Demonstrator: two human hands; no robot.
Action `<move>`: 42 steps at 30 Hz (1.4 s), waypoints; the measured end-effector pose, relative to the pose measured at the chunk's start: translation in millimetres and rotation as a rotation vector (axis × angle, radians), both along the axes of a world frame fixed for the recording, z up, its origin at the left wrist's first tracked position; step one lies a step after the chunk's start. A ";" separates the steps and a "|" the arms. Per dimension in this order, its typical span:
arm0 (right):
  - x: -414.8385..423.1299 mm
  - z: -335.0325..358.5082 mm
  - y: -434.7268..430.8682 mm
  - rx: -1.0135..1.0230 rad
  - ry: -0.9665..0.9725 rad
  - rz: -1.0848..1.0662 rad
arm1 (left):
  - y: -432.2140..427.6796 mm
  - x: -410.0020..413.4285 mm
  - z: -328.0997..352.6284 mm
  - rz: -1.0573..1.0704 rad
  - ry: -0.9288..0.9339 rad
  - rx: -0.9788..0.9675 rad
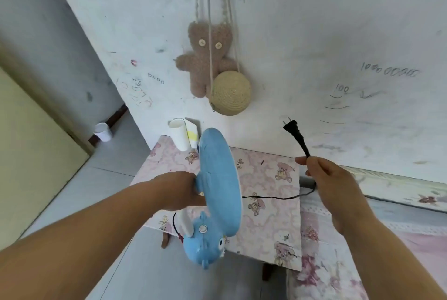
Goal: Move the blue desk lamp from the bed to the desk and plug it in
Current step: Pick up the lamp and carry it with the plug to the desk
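The blue desk lamp (pixel 217 186) hangs in the air over the desk (pixel 268 193), its round head up and its animal-shaped base low near the desk's front edge. My left hand (pixel 179 191) grips the left rim of the lamp head. My right hand (pixel 324 176) pinches the black cord just below the two-pin plug (pixel 294 130), which points up and to the left, close to the wall. The thin cord (pixel 273 197) runs across the desk from the lamp to my right hand. The desk top has a pink teddy-bear cover.
White rolled papers (pixel 182 136) stand at the desk's back left corner. A brown plush bear (pixel 208 60) and a woven round bag (pixel 231 93) hang on the scribbled wall. The bed (pixel 387 222) lies on the right. A white cup (pixel 102 131) sits on the floor at left.
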State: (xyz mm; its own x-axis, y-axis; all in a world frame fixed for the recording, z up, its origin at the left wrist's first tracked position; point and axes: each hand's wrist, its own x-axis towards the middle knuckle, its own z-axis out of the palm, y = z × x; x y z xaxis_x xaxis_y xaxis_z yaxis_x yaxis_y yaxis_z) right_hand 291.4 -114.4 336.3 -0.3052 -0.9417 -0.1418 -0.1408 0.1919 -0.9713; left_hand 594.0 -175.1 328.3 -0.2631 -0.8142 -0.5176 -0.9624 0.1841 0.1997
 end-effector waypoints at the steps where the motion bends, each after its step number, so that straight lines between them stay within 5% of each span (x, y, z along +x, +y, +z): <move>1: 11.7 3.4 -2.5 -0.007 0.015 0.029 | 8.4 14.0 3.2 0.045 0.011 0.004; 10: 133.2 39.4 -0.5 -0.057 -0.107 0.247 | 90.3 133.8 21.8 0.274 0.002 -0.047; 29: 487.5 38.2 125.5 -0.014 -0.203 0.817 | 410.3 428.0 20.8 0.996 -0.063 -0.070; 42: 709.0 27.1 208.6 0.064 -0.248 1.216 | 573.2 522.5 13.4 1.482 -0.077 -0.039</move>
